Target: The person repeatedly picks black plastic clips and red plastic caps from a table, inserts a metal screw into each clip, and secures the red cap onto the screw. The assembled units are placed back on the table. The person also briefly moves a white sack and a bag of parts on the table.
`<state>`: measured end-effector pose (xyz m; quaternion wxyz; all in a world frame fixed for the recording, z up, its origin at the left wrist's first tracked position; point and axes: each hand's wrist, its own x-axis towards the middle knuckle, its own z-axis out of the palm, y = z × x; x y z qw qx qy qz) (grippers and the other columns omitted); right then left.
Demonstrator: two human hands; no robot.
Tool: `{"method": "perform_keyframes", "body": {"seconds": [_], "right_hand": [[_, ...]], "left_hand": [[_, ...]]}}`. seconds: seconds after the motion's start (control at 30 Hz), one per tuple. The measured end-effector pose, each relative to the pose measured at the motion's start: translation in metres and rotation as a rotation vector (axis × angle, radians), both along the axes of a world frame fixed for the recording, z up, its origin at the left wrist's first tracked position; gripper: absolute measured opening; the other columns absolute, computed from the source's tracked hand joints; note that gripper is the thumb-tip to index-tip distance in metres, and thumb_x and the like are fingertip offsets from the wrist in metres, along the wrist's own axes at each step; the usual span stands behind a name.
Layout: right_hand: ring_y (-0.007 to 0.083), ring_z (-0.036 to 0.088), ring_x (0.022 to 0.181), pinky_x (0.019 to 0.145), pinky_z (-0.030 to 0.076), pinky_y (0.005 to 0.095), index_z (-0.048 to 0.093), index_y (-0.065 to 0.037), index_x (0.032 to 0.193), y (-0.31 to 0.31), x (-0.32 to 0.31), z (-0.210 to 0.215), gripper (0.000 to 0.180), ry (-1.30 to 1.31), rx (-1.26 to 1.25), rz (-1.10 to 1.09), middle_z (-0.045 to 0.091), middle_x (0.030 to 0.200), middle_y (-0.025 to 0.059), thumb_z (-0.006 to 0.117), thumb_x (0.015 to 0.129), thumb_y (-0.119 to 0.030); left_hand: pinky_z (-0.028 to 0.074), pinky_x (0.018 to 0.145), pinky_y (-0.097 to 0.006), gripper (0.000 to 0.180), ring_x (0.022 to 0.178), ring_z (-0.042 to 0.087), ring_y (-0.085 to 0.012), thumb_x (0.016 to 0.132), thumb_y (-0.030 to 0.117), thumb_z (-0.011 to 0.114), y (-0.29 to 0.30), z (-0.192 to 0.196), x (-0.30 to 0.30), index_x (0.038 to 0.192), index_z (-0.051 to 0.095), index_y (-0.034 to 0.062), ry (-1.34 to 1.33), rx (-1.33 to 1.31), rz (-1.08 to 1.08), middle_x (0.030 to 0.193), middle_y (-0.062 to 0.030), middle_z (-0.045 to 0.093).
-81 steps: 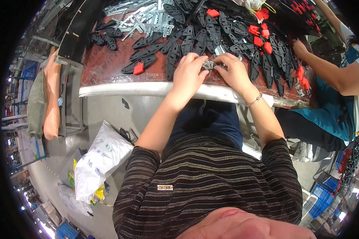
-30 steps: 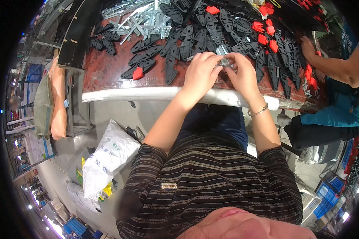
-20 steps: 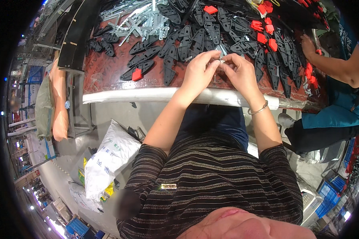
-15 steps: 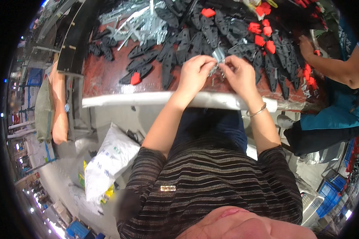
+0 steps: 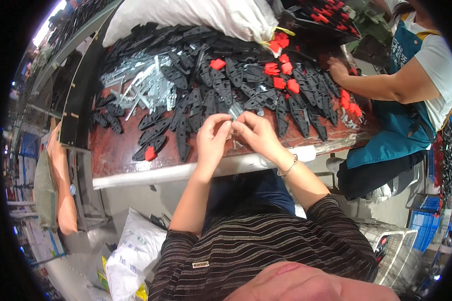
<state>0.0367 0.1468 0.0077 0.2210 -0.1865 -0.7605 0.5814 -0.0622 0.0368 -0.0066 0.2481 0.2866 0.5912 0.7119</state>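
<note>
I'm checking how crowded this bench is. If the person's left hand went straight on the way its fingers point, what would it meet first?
Probably the small metal piece pinched at the fingertips of the left hand, then the black plastic parts piled just beyond; depth is unclear.

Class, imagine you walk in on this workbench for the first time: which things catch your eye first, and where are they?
First, the left hand and right hand, fingertips together over a small metal piece at the bench's near edge. Behind them lies a wide heap of black plastic parts dotted with red caps, with silvery metal strips to the left. At the right, a co-worker's hand reaches into the pile.
</note>
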Motion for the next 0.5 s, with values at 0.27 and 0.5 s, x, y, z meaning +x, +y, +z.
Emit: {"method": "perform_keyframes", "body": {"seconds": [0.27, 0.5], "right_hand": [[0.0069, 0.055, 0.061, 0.054, 0.045, 0.0244, 0.059, 0.0, 0.082, -0.008, 0.005, 0.002, 0.015, 0.001, -0.043, -0.102, 0.062, 0.067, 0.0038, 0.067, 0.084, -0.013], [0.0039, 0.055, 0.06, 0.051, 0.044, 0.0208, 0.059, -0.001, 0.086, -0.001, 0.006, 0.001, 0.014, -0.016, -0.144, -0.069, 0.06, 0.066, 0.0008, 0.063, 0.088, -0.014]], "left_hand": [[0.03, 0.047, -0.018, 0.011, 0.054, 0.04, -0.0028, 0.093, 0.013, 0.057, -0.005, 0.0, 0.002, 0.088, 0.056, 0.0032, -0.097, -0.116, -0.012, 0.066, 0.0034, 0.05], [0.038, 0.057, -0.02, 0.015, 0.063, 0.046, -0.0038, 0.091, 0.01, 0.057, 0.002, -0.002, 0.001, 0.1, 0.062, -0.0003, 0.095, -0.191, -0.059, 0.077, 0.0026, 0.056]]}}
